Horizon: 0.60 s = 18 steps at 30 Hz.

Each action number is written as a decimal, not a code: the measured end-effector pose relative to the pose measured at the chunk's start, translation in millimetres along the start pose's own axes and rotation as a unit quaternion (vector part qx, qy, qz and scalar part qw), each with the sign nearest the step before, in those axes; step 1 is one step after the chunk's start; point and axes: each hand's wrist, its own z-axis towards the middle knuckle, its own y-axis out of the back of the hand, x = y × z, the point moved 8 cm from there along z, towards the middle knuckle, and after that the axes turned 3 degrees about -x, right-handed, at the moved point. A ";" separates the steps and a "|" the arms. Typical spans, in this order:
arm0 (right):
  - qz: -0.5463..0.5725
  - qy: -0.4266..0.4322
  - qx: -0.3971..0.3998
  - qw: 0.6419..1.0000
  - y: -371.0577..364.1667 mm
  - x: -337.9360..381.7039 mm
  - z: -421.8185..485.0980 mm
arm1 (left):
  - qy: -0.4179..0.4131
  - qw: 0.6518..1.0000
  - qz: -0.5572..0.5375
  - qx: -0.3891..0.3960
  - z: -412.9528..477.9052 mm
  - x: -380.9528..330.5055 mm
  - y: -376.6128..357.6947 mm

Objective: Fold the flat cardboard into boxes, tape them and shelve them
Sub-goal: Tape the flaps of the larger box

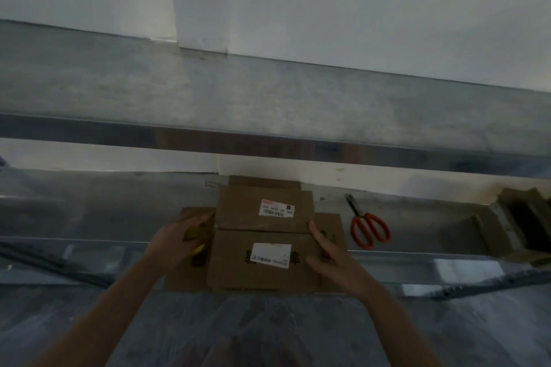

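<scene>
Beside the right fingers (317, 235) sits the box (238, 274).

I am looking at a box (262, 274) of brown cardboard, matt and slightly scuffed, its flaps showing a dry, papery face. Two white paper labels are sitting on it, the upper label (277, 209) looking smooth with a faint sheen, the lower label (270, 255) looking duller. The upper shelf (268, 98) is showing as grey sheet metal, dull and mottled, with its front lip catching a soft reflection. The wall (357, 3) behind is reading as white matt paint. The scissors (362, 216) are showing glossy orange handles, plastic by the look, and dark metal blades. The left hand (176, 243) is gripping a yellowish tape roll (195, 234), blurred and faintly shiny.
</scene>
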 end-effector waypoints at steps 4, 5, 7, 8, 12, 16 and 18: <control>-0.047 0.004 -0.119 0.992 49.9 -32.6 -2.2 | -0.003 0.999 0.038 -0.010 -1.1 -2.6 2.3; -0.125 0.006 -0.172 0.977 69.8 -44.9 -2.3 | -0.001 0.999 0.044 -0.009 -1.3 -2.5 2.0; -0.290 0.023 -0.243 0.926 103.5 -66.5 0.0 | 0.002 0.998 0.056 -0.008 -2.0 -3.0 1.2; -0.317 0.003 -0.248 0.915 115.7 -78.9 3.1 | 0.003 0.998 0.063 -0.012 -2.1 -3.8 1.5; -0.297 -0.110 -0.262 0.912 143.0 -114.6 18.0 | 0.005 0.996 0.079 -0.040 -4.0 -6.7 2.6; -0.413 -0.176 -0.257 0.856 153.4 -120.8 39.8 | 0.019 0.996 0.068 -0.050 -6.0 -4.6 1.1; -0.415 -0.192 -0.258 0.851 156.5 -118.2 47.6 | 0.031 0.996 0.072 -0.049 -5.5 -3.7 2.6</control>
